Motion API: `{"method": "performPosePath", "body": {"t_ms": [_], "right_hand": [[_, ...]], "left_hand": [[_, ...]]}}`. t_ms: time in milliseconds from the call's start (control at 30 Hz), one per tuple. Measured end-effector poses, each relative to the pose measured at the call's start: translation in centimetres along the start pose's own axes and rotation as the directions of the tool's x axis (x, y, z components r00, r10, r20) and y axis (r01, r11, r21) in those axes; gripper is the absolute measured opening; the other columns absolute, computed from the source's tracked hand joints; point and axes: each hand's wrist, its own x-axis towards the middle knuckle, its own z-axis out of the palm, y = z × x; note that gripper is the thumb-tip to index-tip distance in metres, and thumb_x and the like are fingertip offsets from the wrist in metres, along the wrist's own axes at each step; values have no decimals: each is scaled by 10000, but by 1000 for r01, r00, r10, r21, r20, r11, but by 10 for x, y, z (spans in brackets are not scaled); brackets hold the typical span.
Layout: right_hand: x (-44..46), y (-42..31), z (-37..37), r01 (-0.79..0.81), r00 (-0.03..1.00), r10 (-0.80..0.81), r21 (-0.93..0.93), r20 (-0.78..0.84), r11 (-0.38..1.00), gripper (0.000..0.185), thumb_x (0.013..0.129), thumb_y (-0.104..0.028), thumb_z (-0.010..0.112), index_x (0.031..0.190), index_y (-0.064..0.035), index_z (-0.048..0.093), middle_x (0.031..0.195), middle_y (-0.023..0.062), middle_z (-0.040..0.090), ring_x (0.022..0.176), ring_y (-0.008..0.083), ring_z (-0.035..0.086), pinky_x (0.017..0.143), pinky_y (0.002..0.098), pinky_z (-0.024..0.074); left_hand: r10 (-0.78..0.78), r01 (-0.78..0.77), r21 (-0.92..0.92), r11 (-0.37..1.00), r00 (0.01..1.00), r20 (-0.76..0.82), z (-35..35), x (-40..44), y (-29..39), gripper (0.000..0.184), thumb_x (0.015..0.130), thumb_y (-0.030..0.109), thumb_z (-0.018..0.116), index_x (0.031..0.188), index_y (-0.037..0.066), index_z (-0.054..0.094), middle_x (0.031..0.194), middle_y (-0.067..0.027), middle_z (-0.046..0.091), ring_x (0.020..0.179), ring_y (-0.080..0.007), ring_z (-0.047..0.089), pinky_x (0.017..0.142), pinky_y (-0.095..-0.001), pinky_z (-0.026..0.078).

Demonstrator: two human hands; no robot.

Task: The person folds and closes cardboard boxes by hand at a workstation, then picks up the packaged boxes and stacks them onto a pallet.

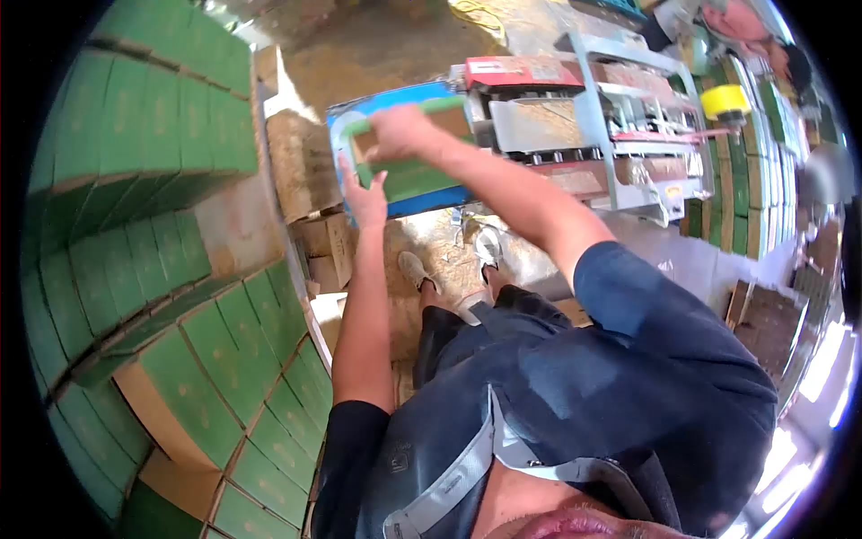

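A green cardboard box [422, 180] with a brown inner face lies on a blue-topped surface [359, 112] in front of me. My left hand [366, 199] is at the box's near left corner, its thumb and fingers apart and pointing away from me. Over the far left part of the box is my right hand [401, 132], its fingers curled and slightly blurred. Whatever those fingers may hold is hidden.
Green boxes [215, 359] are stacked along my left. To the right of the blue surface stands a metal-framed machine [597, 117] with a yellow part [725, 101]. More green boxes [741, 198] and a person [745, 27] are at the far right.
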Motion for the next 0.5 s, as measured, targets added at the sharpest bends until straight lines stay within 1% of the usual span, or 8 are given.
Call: {"method": "performPosePath", "body": {"t_ms": [67, 100, 133, 167, 200, 333, 433, 500], "right_hand": [[-22, 9, 71, 97, 965, -121, -112, -235, 989, 946, 764, -572, 686, 1466, -33, 351, 1511, 175, 341, 1420, 353, 269, 1156, 451, 249], [-36, 15, 94, 124, 935, -168, -153, -314, 980, 988, 757, -569, 690, 1496, -47, 297, 1572, 149, 243, 1463, 376, 158, 1185, 464, 181], [-44, 20, 101, 164, 919, -177, -66, -352, 984, 1013, 738, -527, 724, 1503, -41, 273, 1578, 145, 228, 1475, 340, 138, 1201, 443, 153], [-43, 30, 101, 155, 915, -166, -59, -367, 986, 1013, 738, -527, 724, 1503, -41, 273, 1578, 145, 228, 1475, 340, 138, 1201, 443, 153], [-46, 37, 104, 211, 911, -212, -43, -353, 977, 1010, 735, -499, 739, 1502, -35, 272, 1580, 141, 224, 1477, 331, 140, 1203, 441, 150], [-59, 67, 99, 236, 914, -227, -13, -336, 972, 952, 740, -384, 762, 1487, -25, 293, 1580, 137, 228, 1475, 315, 157, 1208, 433, 149], [-81, 91, 106, 111, 928, -120, -43, -352, 993, 803, 759, -280, 740, 1429, -13, 385, 1540, 151, 304, 1450, 332, 223, 1193, 436, 187], [-109, 101, 112, 21, 922, -45, -67, -383, 998, 712, 767, -218, 727, 1386, -5, 446, 1507, 163, 361, 1430, 344, 270, 1182, 440, 216]], "left_hand": [[66, -68, 88, 994, 998, 24, 1, 1, -6, 822, 840, 78, 710, 1527, 137, 263, 1421, -243, 451, 1299, -341, 454, 1074, -410, 362], [-49, 69, -103, 992, 981, 186, -8, -3, 14, 740, 858, 55, 683, 1504, 135, 329, 1404, -241, 475, 1299, -348, 456, 1067, -415, 366], [43, -41, -12, 999, 982, 182, -6, 1, -2, 698, 864, 51, 674, 1485, 130, 366, 1400, -238, 483, 1294, -342, 465, 1064, -411, 370], [134, -150, 77, 986, 974, 180, -1, 7, -17, 656, 870, 46, 665, 1467, 125, 403, 1395, -235, 491, 1290, -337, 473, 1062, -406, 374], [144, -145, -7, 989, 971, 191, 0, 7, -19, 603, 881, 38, 648, 1442, 123, 445, 1405, -232, 482, 1285, -327, 484, 1057, -398, 381], [135, -161, 118, 980, 971, 199, 25, -1, 1, 625, 877, 45, 654, 1454, 123, 426, 1418, -213, 480, 1284, -330, 487, 1056, -383, 389], [140, -142, 2, 990, 975, 170, 79, -11, 8, 628, 851, 59, 688, 1434, 121, 462, 1440, -210, 462, 1295, -303, 485, 1069, -364, 387], [54, -26, -122, 992, 972, 227, 107, -10, 4, 627, 833, 78, 707, 1418, 120, 485, 1425, -242, 466, 1292, -333, 492, 1063, -361, 395]]}}
